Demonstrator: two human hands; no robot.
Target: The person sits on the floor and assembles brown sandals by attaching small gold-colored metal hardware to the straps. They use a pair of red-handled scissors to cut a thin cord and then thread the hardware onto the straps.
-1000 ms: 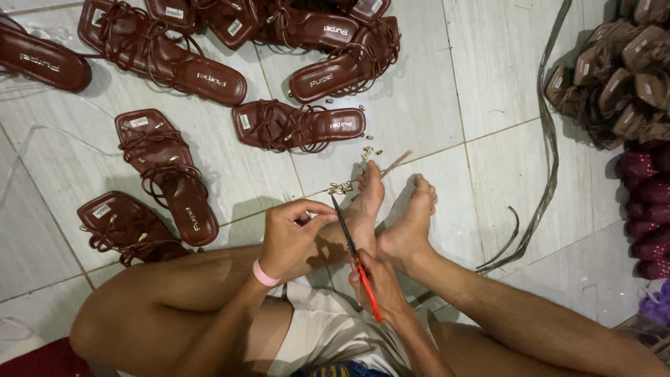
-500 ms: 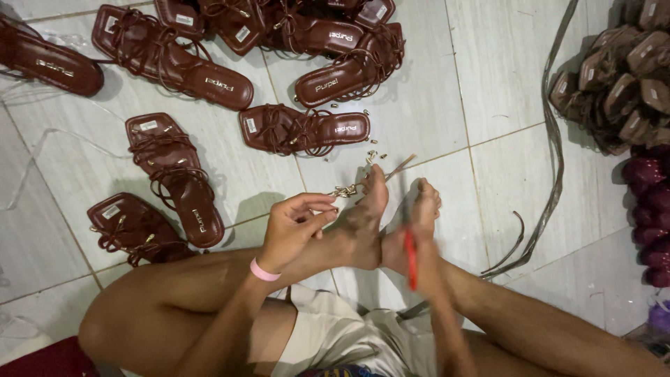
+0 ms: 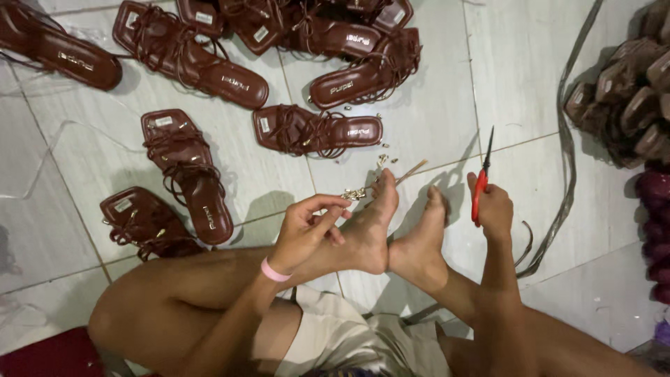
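I sit on a tiled floor with my bare feet (image 3: 401, 230) together in front of me. My left hand (image 3: 307, 227), with a pink band at the wrist, rests against my left foot, its fingertips pinched near several small gold beads (image 3: 356, 193); what it holds is too small to tell. My right hand (image 3: 494, 209) is raised to the right of my feet and grips red-handled scissors (image 3: 481, 178) that point up. A dark red strappy sandal (image 3: 317, 131) lies just beyond my toes.
Several more dark red strappy sandals (image 3: 188, 174) lie across the floor to the left and at the top. A long grey strap (image 3: 565, 160) runs down the right side. A pile of brown shoe parts (image 3: 628, 91) and purple pieces (image 3: 656, 209) sits at the right edge.
My right hand carried the scissors from between my legs out to the right of my feet and lifted them. My left hand stayed at my left foot.
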